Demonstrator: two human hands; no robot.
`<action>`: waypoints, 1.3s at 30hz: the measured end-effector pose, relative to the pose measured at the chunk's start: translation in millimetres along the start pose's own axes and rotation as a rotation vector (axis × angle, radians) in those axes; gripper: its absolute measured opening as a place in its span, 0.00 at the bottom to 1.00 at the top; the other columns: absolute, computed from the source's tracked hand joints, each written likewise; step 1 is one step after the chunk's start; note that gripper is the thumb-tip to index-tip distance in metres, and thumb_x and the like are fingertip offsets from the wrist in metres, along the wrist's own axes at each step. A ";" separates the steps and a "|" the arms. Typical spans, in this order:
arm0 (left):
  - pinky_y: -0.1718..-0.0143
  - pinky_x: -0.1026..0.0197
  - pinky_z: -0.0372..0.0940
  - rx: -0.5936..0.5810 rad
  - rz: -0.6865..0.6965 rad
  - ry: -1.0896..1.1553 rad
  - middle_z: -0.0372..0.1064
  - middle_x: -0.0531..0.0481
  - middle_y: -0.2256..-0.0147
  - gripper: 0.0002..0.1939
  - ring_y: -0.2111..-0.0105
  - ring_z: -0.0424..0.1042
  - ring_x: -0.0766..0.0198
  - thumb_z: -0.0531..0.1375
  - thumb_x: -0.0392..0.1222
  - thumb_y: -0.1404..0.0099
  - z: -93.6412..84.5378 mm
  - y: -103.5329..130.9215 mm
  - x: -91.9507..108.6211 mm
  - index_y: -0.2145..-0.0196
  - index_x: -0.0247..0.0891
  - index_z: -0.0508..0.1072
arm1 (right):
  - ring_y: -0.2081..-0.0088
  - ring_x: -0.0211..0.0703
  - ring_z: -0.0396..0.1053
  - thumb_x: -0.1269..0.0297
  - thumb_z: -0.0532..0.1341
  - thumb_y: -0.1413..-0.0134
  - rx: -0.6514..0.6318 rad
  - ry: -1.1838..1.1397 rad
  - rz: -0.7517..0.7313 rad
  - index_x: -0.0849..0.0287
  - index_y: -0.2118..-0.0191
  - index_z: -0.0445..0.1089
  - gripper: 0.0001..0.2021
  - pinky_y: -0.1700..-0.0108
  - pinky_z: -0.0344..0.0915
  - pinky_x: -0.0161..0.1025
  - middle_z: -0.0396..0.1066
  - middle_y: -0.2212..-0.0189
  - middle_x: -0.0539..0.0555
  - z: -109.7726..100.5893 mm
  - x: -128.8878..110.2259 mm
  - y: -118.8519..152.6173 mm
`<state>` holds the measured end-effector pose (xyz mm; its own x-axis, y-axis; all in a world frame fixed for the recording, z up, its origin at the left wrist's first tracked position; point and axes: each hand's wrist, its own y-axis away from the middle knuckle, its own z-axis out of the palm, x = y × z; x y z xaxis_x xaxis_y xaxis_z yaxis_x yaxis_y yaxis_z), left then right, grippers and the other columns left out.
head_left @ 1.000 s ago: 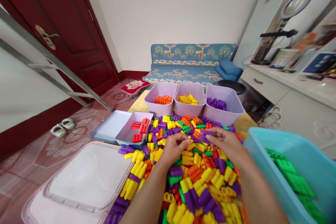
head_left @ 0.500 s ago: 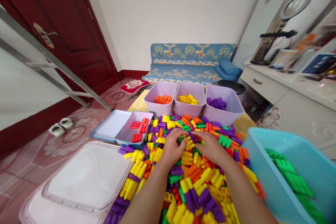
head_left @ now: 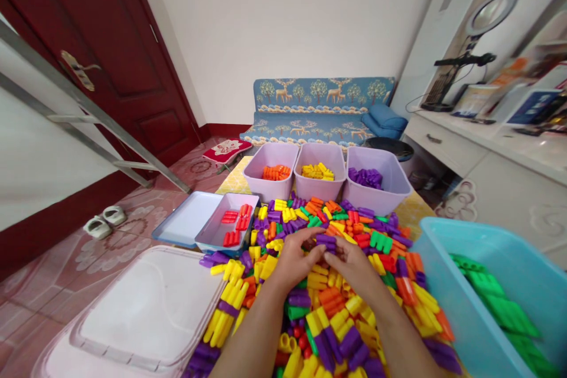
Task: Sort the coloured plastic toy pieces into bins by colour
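A purple block of joined plastic tubes (head_left: pixel 326 241) is held between my two hands, just above a heap of such pieces. My left hand (head_left: pixel 297 257) grips it from the left, with the thumb and fingertips curled toward it. On its right, the fingers of my right hand (head_left: pixel 351 260) close against the same block. Under and around both hands spreads the mixed heap of yellow pieces (head_left: pixel 316 280), orange pieces (head_left: pixel 331 301), purple, green and red ones. My palms hide part of the heap.
Behind the heap stand lilac bins with orange pieces (head_left: pixel 276 173), yellow pieces (head_left: pixel 318 171) and purple pieces (head_left: pixel 365 178). A shallow box (head_left: pixel 211 235) at left holds red pieces; a turquoise tub (head_left: pixel 460 301) at right holds green ones. A pale lid (head_left: pixel 146 301) lies front left.
Both hands have drawn closer together, and the purple block now shows lifted between their fingers. The camera view has tilted slightly upward.
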<state>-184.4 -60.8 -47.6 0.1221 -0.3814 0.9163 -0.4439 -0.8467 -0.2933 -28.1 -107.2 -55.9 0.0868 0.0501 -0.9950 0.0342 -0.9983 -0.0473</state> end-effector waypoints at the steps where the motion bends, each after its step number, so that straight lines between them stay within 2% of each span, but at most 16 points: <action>1: 0.64 0.59 0.65 0.024 -0.016 -0.022 0.76 0.46 0.64 0.16 0.68 0.72 0.58 0.60 0.43 0.39 0.9 0.0 -0.7 0.54 0.39 0.76 | 0.60 0.46 0.73 0.65 0.61 0.50 0.002 -0.001 0.006 0.57 0.57 0.70 0.13 0.55 0.70 0.45 0.75 0.61 0.53 -0.5 -0.6 2.1; 3: 0.68 0.61 0.63 0.067 -0.009 -0.049 0.76 0.47 0.68 0.13 0.71 0.71 0.59 0.59 0.45 0.37 1.8 0.5 -1.3 0.59 0.39 0.78 | 0.60 0.46 0.73 0.66 0.62 0.52 -0.027 0.056 0.015 0.58 0.58 0.71 0.12 0.56 0.69 0.44 0.75 0.62 0.52 -2.9 -2.8 5.5; 5: 0.66 0.60 0.62 0.125 0.045 -0.076 0.76 0.47 0.67 0.11 0.70 0.71 0.58 0.58 0.45 0.37 1.0 1.7 0.1 0.63 0.40 0.79 | 0.63 0.46 0.72 0.67 0.62 0.53 -0.071 0.161 0.025 0.59 0.62 0.72 0.10 0.59 0.69 0.42 0.75 0.67 0.51 -5.5 -5.6 8.1; 8: 0.58 0.56 0.60 0.283 0.097 -0.206 0.75 0.45 0.67 0.10 0.65 0.71 0.54 0.58 0.43 0.37 -3.1 2.7 5.9 0.65 0.42 0.79 | 0.66 0.44 0.71 0.71 0.60 0.55 -0.091 0.272 0.018 0.59 0.66 0.72 0.08 0.61 0.67 0.40 0.74 0.70 0.50 -6.3 -8.9 10.1; 10: 0.54 0.53 0.57 0.381 0.045 -0.384 0.74 0.43 0.65 0.10 0.60 0.68 0.50 0.57 0.43 0.37 -6.5 2.0 9.3 0.63 0.42 0.78 | 0.65 0.44 0.71 0.73 0.60 0.56 -0.061 0.301 0.000 0.59 0.66 0.73 0.09 0.60 0.67 0.40 0.74 0.69 0.51 -5.2 -10.5 10.3; 12: 0.51 0.48 0.55 0.391 -0.063 -0.588 0.72 0.40 0.60 0.12 0.55 0.65 0.46 0.57 0.42 0.38 -9.2 0.6 9.5 0.58 0.41 0.76 | 0.63 0.45 0.71 0.72 0.60 0.55 -0.014 0.347 -0.020 0.58 0.63 0.74 0.11 0.59 0.66 0.41 0.74 0.65 0.52 -5.7 -12.5 10.2; 15: 0.51 0.43 0.54 0.282 -0.161 -0.768 0.70 0.36 0.54 0.19 0.52 0.63 0.41 0.59 0.43 0.41 -11.0 -1.1 3.7 0.51 0.39 0.73 | 0.59 0.47 0.71 0.65 0.62 0.53 0.080 0.456 -0.059 0.56 0.61 0.74 0.11 0.56 0.67 0.43 0.74 0.61 0.54 -16.5 -16.1 10.9; 20: 0.52 0.43 0.56 0.096 -0.144 -0.879 0.69 0.36 0.50 0.24 0.51 0.65 0.40 0.57 0.43 0.41 -13.1 -2.7 0.8 0.46 0.38 0.69 | 0.51 0.53 0.69 0.60 0.61 0.51 0.384 0.740 -0.141 0.57 0.60 0.74 0.13 0.46 0.61 0.51 0.73 0.56 0.58 -54.0 -14.5 13.4; 22: 0.53 0.44 0.57 0.040 -0.143 -0.930 0.71 0.38 0.52 0.23 0.52 0.67 0.43 0.56 0.39 0.42 -15.4 -5.2 5.3 0.48 0.39 0.70 | 0.52 0.54 0.69 0.60 0.61 0.51 0.425 0.803 -0.113 0.58 0.59 0.73 0.13 0.47 0.62 0.52 0.74 0.56 0.59 -61.6 -9.2 13.2; 24: 0.53 0.47 0.58 -0.005 -0.153 -0.962 0.74 0.41 0.57 0.20 0.56 0.70 0.47 0.56 0.36 0.44 -17.7 -9.6 10.6 0.53 0.40 0.73 | 0.55 0.53 0.71 0.61 0.60 0.50 0.393 0.787 -0.072 0.58 0.60 0.73 0.12 0.49 0.64 0.51 0.75 0.58 0.58 -58.8 -3.7 11.5; 27: 0.54 0.52 0.60 -0.089 -0.187 -1.000 0.76 0.46 0.64 0.14 0.59 0.72 0.53 0.54 0.36 0.43 -19.1 -18.0 16.2 0.62 0.42 0.76 | 0.56 0.49 0.72 0.62 0.58 0.48 0.277 0.726 -0.036 0.60 0.57 0.72 0.14 0.50 0.66 0.47 0.75 0.58 0.58 -38.6 -0.6 8.1; 29: 0.54 0.54 0.61 -0.140 -0.180 -1.013 0.77 0.46 0.61 0.14 0.58 0.73 0.54 0.54 0.39 0.41 -18.4 -22.9 17.5 0.59 0.43 0.76 | 0.51 0.51 0.70 0.62 0.59 0.48 0.216 0.774 -0.027 0.61 0.50 0.70 0.18 0.48 0.64 0.47 0.73 0.53 0.60 -21.8 -3.4 7.2; 33: 0.53 0.51 0.63 -0.234 -0.093 -1.052 0.75 0.43 0.57 0.25 0.54 0.72 0.49 0.57 0.46 0.42 -16.4 -27.1 17.8 0.46 0.42 0.69 | 0.45 0.55 0.65 0.64 0.60 0.50 0.116 0.934 -0.007 0.61 0.38 0.59 0.31 0.45 0.61 0.50 0.68 0.46 0.63 0.0 -12.1 9.6; 37: 0.50 0.49 0.62 -0.301 -0.024 -1.001 0.73 0.41 0.54 0.29 0.53 0.71 0.48 0.60 0.44 0.46 -15.6 -25.6 18.4 0.45 0.41 0.68 | 0.42 0.56 0.62 0.66 0.60 0.51 0.067 0.953 0.006 0.63 0.39 0.59 0.31 0.43 0.58 0.51 0.64 0.43 0.63 3.9 -14.3 11.1; 39: 0.50 0.49 0.62 -0.331 0.005 -0.922 0.73 0.43 0.54 0.33 0.53 0.71 0.48 0.62 0.43 0.48 -15.6 -23.8 18.2 0.43 0.41 0.65 | 0.44 0.56 0.64 0.66 0.61 0.53 0.065 0.915 0.018 0.63 0.40 0.60 0.32 0.44 0.60 0.51 0.63 0.42 0.63 2.7 -14.2 10.8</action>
<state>-185.4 -41.7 -19.8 0.7027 -0.6444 0.3016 -0.6559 -0.7510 -0.0764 -31.6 -118.8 -42.5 0.8424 0.0115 -0.5387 -0.0282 -0.9975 -0.0653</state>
